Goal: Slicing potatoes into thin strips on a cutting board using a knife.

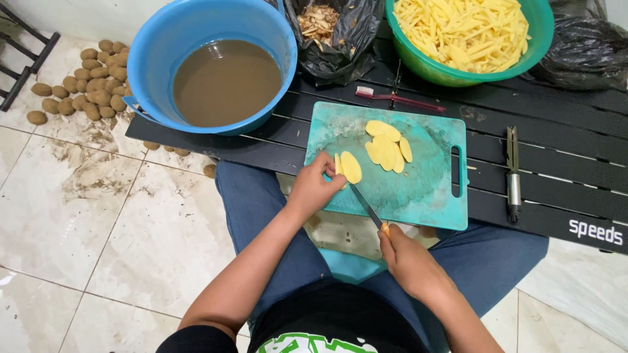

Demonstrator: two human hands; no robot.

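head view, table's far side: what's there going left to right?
Pile of unpeeled potatoes on the floor → blue basin of muddy water → black bag of peelings → green bowl of cut potato sticks → black plastic bag.

Two black plastic bags sit on the table — one at twelve o'clock, open and holding peelings, another crumpled at two o'clock. White lettering marks the black table's edge — four o'clock.
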